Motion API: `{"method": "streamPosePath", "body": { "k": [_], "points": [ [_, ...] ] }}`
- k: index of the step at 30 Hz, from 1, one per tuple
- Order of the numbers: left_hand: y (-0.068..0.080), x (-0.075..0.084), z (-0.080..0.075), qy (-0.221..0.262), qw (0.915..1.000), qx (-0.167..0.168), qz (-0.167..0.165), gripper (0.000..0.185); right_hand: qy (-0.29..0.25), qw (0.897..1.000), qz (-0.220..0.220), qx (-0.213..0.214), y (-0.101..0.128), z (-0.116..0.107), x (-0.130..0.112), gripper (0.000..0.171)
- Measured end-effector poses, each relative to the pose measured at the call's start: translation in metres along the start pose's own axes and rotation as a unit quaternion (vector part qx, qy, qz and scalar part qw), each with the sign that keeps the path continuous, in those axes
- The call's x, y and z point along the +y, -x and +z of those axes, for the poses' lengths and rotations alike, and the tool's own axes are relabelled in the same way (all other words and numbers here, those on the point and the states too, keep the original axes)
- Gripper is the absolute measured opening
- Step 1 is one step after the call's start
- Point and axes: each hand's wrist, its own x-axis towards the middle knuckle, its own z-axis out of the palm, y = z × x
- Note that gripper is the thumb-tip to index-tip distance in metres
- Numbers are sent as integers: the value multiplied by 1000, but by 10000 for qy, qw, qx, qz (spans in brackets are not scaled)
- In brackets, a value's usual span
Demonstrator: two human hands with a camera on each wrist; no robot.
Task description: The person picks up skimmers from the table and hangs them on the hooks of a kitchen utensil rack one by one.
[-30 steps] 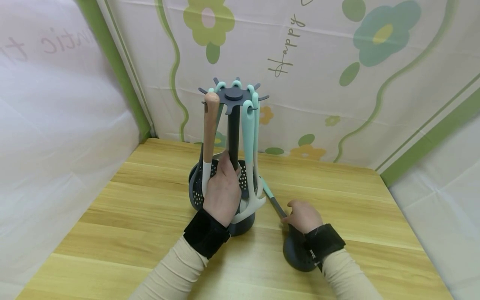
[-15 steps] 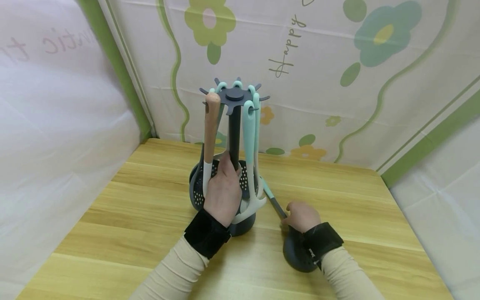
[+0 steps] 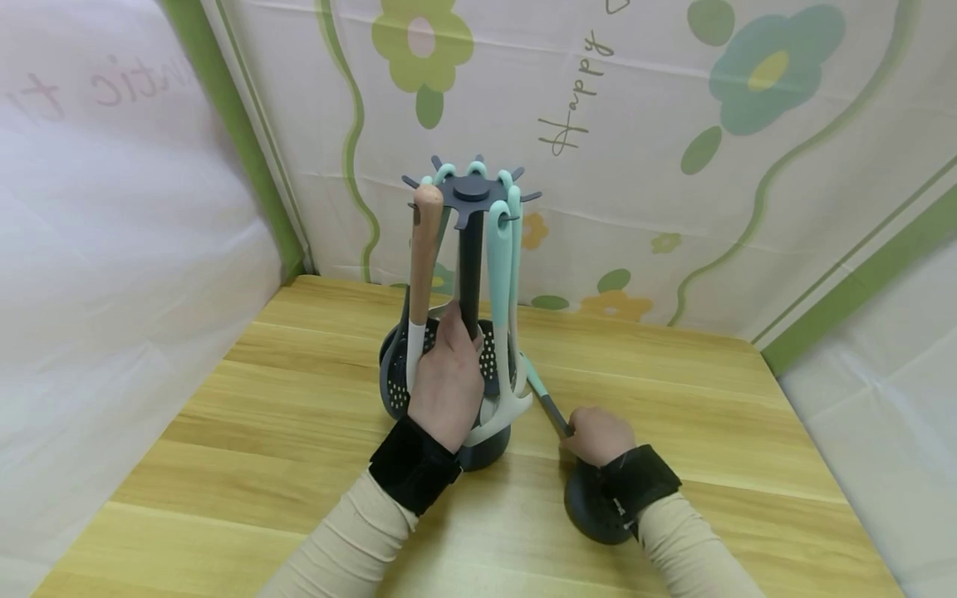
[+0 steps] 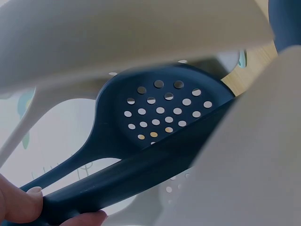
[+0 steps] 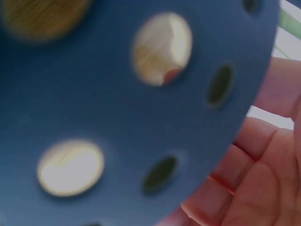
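Note:
A dark utensil stand (image 3: 470, 266) rises at the middle of the table, kitchen tools hanging round its top. My left hand (image 3: 449, 382) reaches between them and grips its post; in the left wrist view the thumb and a finger lie round that post (image 4: 122, 179). Behind it hangs a dark slotted spoon (image 4: 108, 113). To the right, my right hand (image 3: 601, 436) holds a skimmer (image 3: 594, 507) by its handle, near the holed head. That handle has a mint end pointing back toward the stand. Skimmer holes fill most of the right wrist view, with curled fingers (image 5: 254, 174) beside them.
A brown-handled tool (image 3: 424, 257) and a mint-handled one (image 3: 499, 257) hang at the front of the stand, on either side of my left forearm's line. The wooden table (image 3: 284, 448) ends at a printed curtain (image 3: 628, 166) behind; more curtain flanks both sides.
My right hand's fingers have curled in closer round the skimmer's handle, the raised knuckles lowering. The left hand stays on the post. The whole head view has shifted slightly.

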Motion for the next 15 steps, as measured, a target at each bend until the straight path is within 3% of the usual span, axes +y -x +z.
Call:
{"method": "streamPosePath", "body": {
  "k": [15],
  "points": [
    [2,3,0,92,9999,-56,-6,51,-72,9995,-212,217,4,-2,1,18]
  ]
}}
